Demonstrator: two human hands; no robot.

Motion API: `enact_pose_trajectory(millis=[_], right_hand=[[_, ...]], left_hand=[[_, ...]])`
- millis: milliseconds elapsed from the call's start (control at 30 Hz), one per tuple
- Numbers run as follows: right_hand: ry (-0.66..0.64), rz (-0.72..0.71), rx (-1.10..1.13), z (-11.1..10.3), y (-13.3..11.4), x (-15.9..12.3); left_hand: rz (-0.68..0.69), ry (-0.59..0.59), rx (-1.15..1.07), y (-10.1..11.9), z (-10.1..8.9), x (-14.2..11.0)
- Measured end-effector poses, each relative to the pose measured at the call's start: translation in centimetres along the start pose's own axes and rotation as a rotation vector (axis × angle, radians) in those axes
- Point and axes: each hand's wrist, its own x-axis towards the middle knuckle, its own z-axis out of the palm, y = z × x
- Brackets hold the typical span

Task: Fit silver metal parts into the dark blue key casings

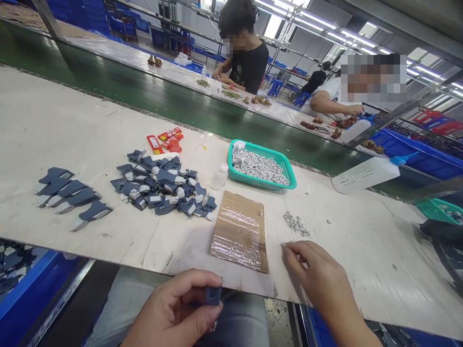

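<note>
Overhead, strip lights (347, 36) lit a factory floor where a green conveyor belt (108, 91) ran beside a long white worktop (72, 120). Across the belt, a co-worker in a black T-shirt (249, 67) and another in a white shirt (325, 99) sat at a far bench with small brown parts (261, 100). Toward the worktop's far edge lay red packets (169, 140), while a teal plastic basket (262, 165) of small grey pieces stood beside a white squeeze bottle (219, 176). A larger bottle with a blue cap (365, 174) lay near the right end. Left of centre sat a heap of navy-and-white parts (162, 185), with a looser row of them (68, 193) nearer the left edge. A taped cardboard sheet (238, 231) lay near the front edge, just left of a small scatter of grey pieces (295, 224). Below that edge, over the person's jeans (231, 323), the left hand (170, 308) pinched a navy piece (213, 296) between thumb and fingers. The right hand (321, 284) rested at the worktop's front edge with its fingers (289, 248) drawn together; whether they pinched anything could not be told.
</note>
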Motion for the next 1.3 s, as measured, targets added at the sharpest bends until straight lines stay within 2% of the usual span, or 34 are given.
enact_pose_trajectory(millis=[100,167,300,467,600,700,800,867,967,1133,1233,1300], right_hand=[[-0.039,-0.073,0.224,0.0,-2.7,1.6],[-0.056,-0.145,0.279,0.2,-4.1,2.5],[-0.094,-0.246,0.212,1.2,-4.9,3.6],[-0.128,-0.334,0.125,1.3,-4.5,3.9],[-0.038,-0.209,0.292,-0.5,-5.5,4.0],[-0.075,-0.119,0.449,-2.5,-7.0,3.7],[-0.176,-0.164,0.58,-4.0,-8.4,3.3],[-0.193,-0.217,0.628,-4.6,-9.0,3.1],[-0.183,-0.213,0.654,-4.8,-9.3,3.1],[-0.223,-0.174,0.69,-4.6,-9.3,3.3],[-0.214,-0.179,0.703,-4.6,-9.4,3.1],[-0.199,-0.194,0.702,-4.7,-9.4,3.0]], left_hand=[[0.028,0.008,-0.014,-0.3,0.0,0.2],[0.033,0.009,0.003,-0.4,0.0,0.3],[0.024,0.002,0.033,-0.3,-0.4,0.3],[0.099,0.026,0.072,-0.3,-0.7,0.3],[0.175,0.045,0.199,0.0,-0.5,0.4],[0.234,0.048,0.295,0.4,-0.1,0.3],[0.273,0.073,0.335,0.7,0.2,0.1],[0.291,0.077,0.349,0.7,0.2,0.0],[0.268,0.007,0.248,0.5,0.2,0.0],[0.112,-0.246,-0.145,-0.3,0.1,0.4],[0.143,-0.268,-0.234,-0.6,0.1,0.7],[0.129,-0.223,-0.179,-0.8,0.0,0.7]])
